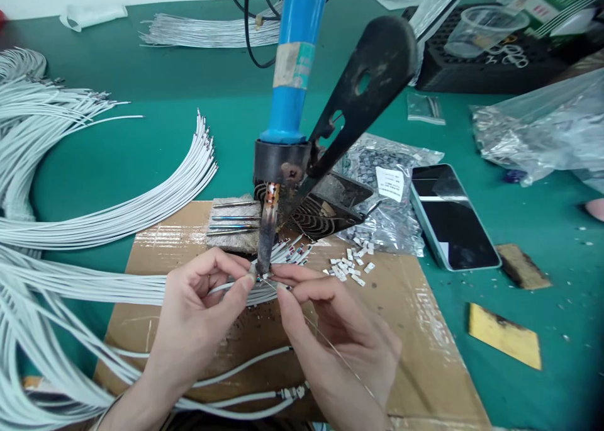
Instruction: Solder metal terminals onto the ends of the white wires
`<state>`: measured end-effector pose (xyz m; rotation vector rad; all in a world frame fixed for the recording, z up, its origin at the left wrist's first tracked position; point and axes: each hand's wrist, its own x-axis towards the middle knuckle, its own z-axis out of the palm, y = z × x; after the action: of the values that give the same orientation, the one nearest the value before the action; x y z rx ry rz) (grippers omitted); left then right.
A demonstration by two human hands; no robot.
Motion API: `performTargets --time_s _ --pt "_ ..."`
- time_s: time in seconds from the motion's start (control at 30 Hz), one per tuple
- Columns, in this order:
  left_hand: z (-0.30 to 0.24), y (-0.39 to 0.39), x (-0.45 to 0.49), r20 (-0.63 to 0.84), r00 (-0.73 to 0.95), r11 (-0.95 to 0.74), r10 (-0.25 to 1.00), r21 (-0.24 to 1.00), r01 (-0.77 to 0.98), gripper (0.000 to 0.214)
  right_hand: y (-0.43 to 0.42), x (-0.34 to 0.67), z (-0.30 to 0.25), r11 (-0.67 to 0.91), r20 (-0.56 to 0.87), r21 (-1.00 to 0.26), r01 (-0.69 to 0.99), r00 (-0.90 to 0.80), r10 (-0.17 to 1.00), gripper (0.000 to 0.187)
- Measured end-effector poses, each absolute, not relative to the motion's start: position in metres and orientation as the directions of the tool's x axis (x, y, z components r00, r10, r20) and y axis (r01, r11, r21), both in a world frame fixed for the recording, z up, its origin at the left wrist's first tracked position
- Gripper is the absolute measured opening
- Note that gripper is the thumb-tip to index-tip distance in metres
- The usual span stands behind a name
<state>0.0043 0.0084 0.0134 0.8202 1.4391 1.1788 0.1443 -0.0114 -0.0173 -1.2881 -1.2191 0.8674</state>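
A blue-handled soldering iron (296,66) stands tip down in a black stand (363,85) over a cardboard sheet (425,330). My left hand (198,311) pinches the end of a white cable (117,286) right at the iron's tip (265,264). My right hand (335,336) pinches a thin solder wire (330,346) and holds its end against the same spot. Both hands meet just below the tip, thumbs and forefingers closed.
Bundles of white cables (94,217) fan across the left of the green table. Small white connectors (352,264) lie loose by a plastic bag of parts (391,192). A phone (450,217) lies to the right, with yellow sponge pieces (504,336) and more bags (542,129) beyond.
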Motion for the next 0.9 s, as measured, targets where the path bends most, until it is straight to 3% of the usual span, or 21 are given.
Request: performTargets --time_s 0.9 --pt "0.0141 0.006 0.0088 -0.259 -0.259 0.255 0.93 0.966 -0.05 0.016 -0.0121 0.1421 -0.0179 0.135 0.165 -0.981 0.139 0.234 0.958 0.018"
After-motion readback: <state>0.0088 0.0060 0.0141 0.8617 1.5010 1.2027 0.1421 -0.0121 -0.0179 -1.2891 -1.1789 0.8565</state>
